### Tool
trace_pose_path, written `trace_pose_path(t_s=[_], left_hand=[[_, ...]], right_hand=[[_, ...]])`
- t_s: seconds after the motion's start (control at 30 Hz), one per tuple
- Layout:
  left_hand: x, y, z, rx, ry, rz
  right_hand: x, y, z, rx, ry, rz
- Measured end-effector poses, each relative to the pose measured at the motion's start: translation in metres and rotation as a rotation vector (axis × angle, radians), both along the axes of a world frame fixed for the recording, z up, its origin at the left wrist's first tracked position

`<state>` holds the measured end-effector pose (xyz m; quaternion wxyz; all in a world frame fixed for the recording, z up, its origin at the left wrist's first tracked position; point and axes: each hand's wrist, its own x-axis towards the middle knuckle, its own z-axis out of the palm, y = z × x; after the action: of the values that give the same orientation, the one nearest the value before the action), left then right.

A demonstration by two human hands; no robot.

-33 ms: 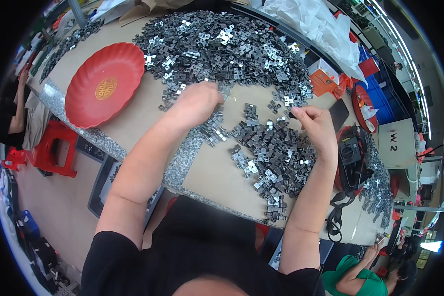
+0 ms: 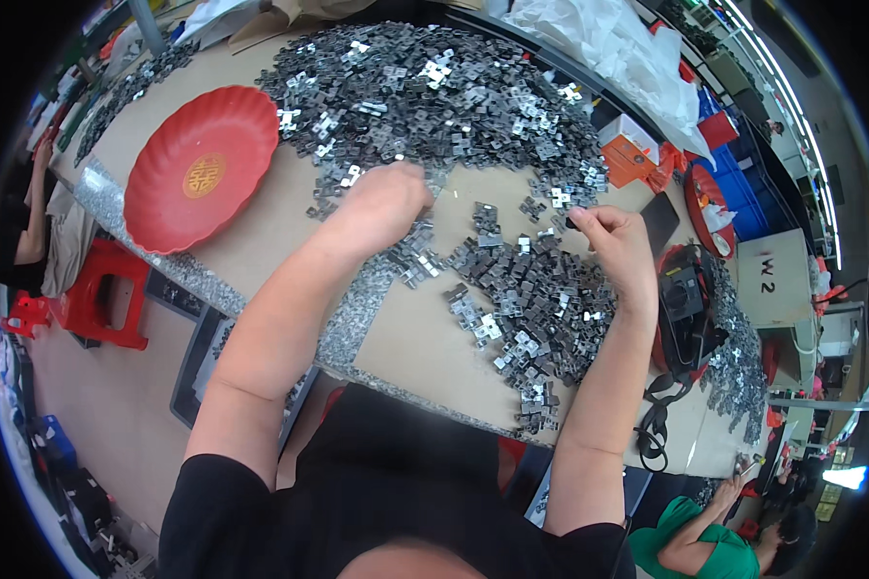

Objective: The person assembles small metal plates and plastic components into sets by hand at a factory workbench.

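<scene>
Grasp of left hand (image 2: pixel 384 205): hidden, cannot tell; right hand (image 2: pixel 618 246) pinches a small dark piece (image 2: pixel 571 223).

See a large dark letter (image 2: pixel 767 267) and digit (image 2: pixel 768 288) on the pale box (image 2: pixel 790 280), and a round gold emblem (image 2: pixel 203 176) inside the red dish (image 2: pixel 208 133).

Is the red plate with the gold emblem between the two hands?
No, the red plate lies to the left of the left hand.
</scene>
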<state>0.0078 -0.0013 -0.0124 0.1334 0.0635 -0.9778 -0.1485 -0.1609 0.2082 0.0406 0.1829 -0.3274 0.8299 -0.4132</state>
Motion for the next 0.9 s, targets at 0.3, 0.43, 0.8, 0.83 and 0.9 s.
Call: trace_pose_path(t_s=[0.3, 0.43, 0.8, 0.83, 0.9], left_hand=[[-0.003, 0.000, -0.006, -0.008, 0.059, -0.094], [-0.007, 0.003, 0.000, 0.164, 0.037, 0.074], [-0.015, 0.004, -0.002, 1.628, 0.129, -0.020], [-0.015, 0.005, -0.002, 1.629, 0.130, -0.018], [-0.015, 0.010, 0.003, 1.566, 0.129, -0.020]], right_hand=[[-0.027, -0.016, -0.032, 0.263, 0.379, -0.016], [-0.026, -0.042, -0.042, 0.320, 0.415, 0.071], [0.010, -0.040, -0.021, -0.214, -0.294, 0.136], [0.021, -0.040, -0.019, -0.254, -0.395, 0.237], [0.041, -0.040, -0.013, -0.301, -0.440, 0.206]])
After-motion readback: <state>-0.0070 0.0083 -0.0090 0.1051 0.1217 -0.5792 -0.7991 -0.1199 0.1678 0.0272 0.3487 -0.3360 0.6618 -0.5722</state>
